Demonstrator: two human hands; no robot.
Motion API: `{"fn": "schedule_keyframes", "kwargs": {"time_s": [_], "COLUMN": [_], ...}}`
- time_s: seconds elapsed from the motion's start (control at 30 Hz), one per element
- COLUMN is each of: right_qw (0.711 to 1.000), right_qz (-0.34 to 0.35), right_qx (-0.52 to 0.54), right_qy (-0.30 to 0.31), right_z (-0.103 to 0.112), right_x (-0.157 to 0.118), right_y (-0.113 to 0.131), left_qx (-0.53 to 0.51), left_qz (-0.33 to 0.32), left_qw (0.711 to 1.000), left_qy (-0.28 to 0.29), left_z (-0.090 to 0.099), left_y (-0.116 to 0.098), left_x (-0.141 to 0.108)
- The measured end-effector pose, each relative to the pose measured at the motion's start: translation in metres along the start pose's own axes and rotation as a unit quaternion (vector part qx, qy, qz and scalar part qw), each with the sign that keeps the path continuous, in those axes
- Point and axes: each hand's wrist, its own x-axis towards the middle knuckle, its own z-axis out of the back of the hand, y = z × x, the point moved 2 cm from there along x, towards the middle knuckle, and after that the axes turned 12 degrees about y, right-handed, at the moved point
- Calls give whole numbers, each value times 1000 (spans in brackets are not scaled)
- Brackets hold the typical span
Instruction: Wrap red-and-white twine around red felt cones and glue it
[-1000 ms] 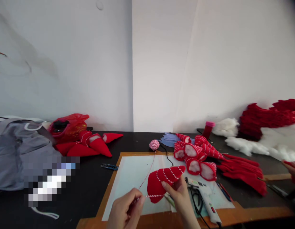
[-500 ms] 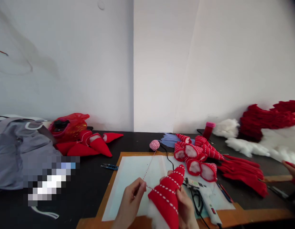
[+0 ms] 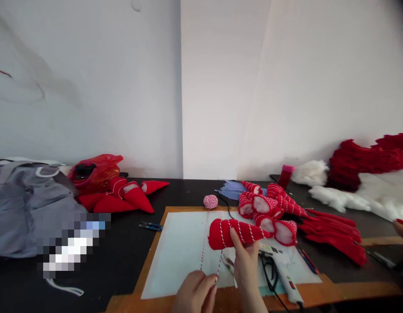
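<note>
My right hand (image 3: 245,258) is closed around a stuffed red cone (image 3: 232,234), which lies nearly level with its tip to the right. Red-and-white twine circles the cone in several turns. Below and left of it, my left hand (image 3: 196,289) pinches the twine (image 3: 220,264), which hangs from the cone's wide end. Another stretch of twine runs from my left hand up to the twine ball (image 3: 210,201) at the back edge of the white sheet (image 3: 175,252).
A glue gun (image 3: 282,274) with a black cord lies right of my right hand. Behind it are wrapped cones (image 3: 261,206) and red fabric (image 3: 334,234). Left are plain red cones (image 3: 136,199), a cutter (image 3: 151,226) and a grey bag (image 3: 41,208). Another person's hand (image 3: 402,229) shows at far right.
The cone has turned from upright-leaning to nearly level, its open stuffed end no longer visible. My left hand has moved down and right, drawing the twine below the cone.
</note>
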Motion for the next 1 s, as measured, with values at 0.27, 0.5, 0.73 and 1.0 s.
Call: {"fn": "schedule_keyframes", "kwargs": {"time_s": [0.27, 0.5, 0.73, 1.0], "right_qw": [992, 937, 928, 920], "right_qz": [-39, -191, -126, -165], "right_qx": [116, 274, 330, 333], "right_qy": [0, 102, 116, 125], "right_z": [16, 35, 12, 4], "right_x": [3, 8, -12, -24], "right_y": [9, 11, 21, 38], "left_qx": [55, 110, 86, 54], "left_qz": [-28, -66, -71, -53], "left_qw": [997, 990, 994, 997], "left_qy": [41, 54, -4, -27], "left_z": [17, 2, 12, 18], "left_y": [-1, 7, 9, 5], "left_x": [17, 3, 4, 17]}}
